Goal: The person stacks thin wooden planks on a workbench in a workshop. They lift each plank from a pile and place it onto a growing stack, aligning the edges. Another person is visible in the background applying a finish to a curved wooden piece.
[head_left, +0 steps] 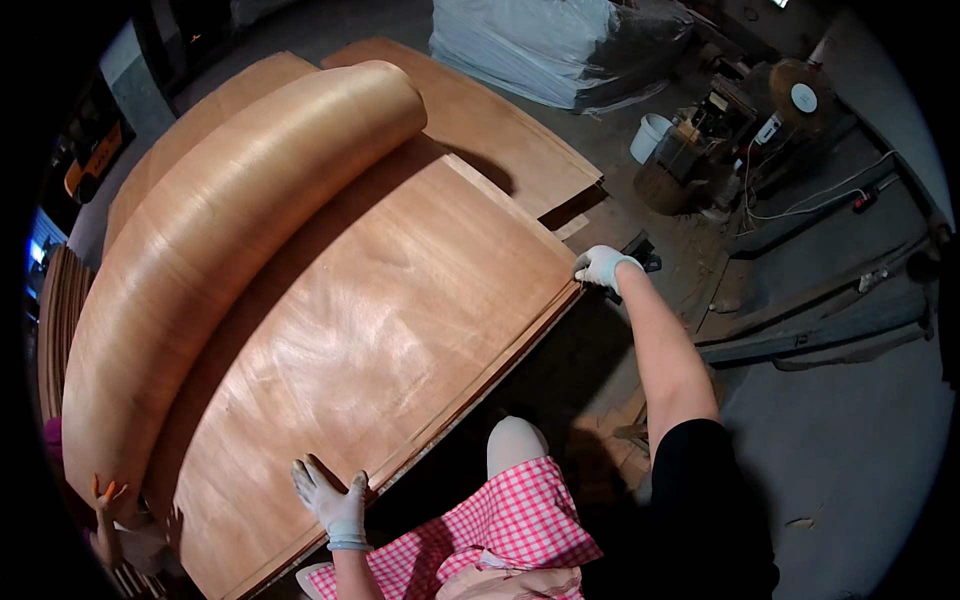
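Reddish-brown wood veneer makes up the top sheet (390,330) of a low stack (470,395) of thin sheets, and this stack is the landmark for the places below. The sheet is wide and thin, with a soft shine and faint grain lines running across it. Its far part is lifted and curls over in a long roll (230,240), lighter and more yellow on the outside, which throws a shadow on the flat part.

At the near edge of the stack, the left hand (335,500) in a pale glove lies on the sheet with fingers spread apart, pressing flat and gripping nothing. At the right corner of the stack, the right hand (602,266), also gloved, has its fingers closed on the edge of the sheet.

At the left end of the stack, another person's hand (112,497) with orange fingertips holds the end of the roll.

Beyond the stack lie more sheets (500,140) of the same wood, and behind them a big bundle in clear plastic (550,45). To the right of the stack, on the grey floor, stands a white bucket (650,135) beside a cluttered machine (760,120).
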`<state>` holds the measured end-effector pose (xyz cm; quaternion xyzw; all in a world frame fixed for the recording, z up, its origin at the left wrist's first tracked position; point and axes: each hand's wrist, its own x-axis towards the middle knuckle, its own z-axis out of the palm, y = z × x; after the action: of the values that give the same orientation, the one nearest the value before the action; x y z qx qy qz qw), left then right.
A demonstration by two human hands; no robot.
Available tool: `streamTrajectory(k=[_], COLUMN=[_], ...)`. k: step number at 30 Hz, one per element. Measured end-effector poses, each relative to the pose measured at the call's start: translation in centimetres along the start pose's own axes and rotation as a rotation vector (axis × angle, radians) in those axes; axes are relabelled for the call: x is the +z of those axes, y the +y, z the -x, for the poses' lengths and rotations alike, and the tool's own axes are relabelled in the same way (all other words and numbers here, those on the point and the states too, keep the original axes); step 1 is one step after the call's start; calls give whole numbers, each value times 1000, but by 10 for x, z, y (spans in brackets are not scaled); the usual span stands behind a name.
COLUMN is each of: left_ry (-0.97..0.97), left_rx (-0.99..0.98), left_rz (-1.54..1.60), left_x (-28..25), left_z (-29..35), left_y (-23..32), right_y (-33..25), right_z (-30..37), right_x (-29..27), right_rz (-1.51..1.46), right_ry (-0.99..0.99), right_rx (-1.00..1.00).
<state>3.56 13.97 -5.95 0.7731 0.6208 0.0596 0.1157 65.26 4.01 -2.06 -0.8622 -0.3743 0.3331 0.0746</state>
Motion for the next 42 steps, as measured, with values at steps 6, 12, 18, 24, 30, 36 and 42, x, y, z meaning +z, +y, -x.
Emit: streamTrajectory(k=[6,12,18,24,30,36,42], left_ry=[-16,-20,-33,-30,242,153,290], left_rx=[-13,-27,-97,-2,506,242,-10], left_rz=[27,40,53,306,1027,1350,1620], left_x=[-4,-12,-28,-16,-70,-88,-65], left_z=[1,4,9,29,95,132,134], left_y=[6,19,20,27,37,-6,-48], right_y=[-18,-20,-54,-137,-272,-329,-367], right_z=[-20,-16,45,165,306,350,347], right_x=[11,15,57,155,236,268,301], right_rz=[147,59,-155,-386,-723,-941,-832], right_ry=[44,225,643,434,-194,-374,-506], right_rx=[265,486,278,-380,-790,-630,-745])
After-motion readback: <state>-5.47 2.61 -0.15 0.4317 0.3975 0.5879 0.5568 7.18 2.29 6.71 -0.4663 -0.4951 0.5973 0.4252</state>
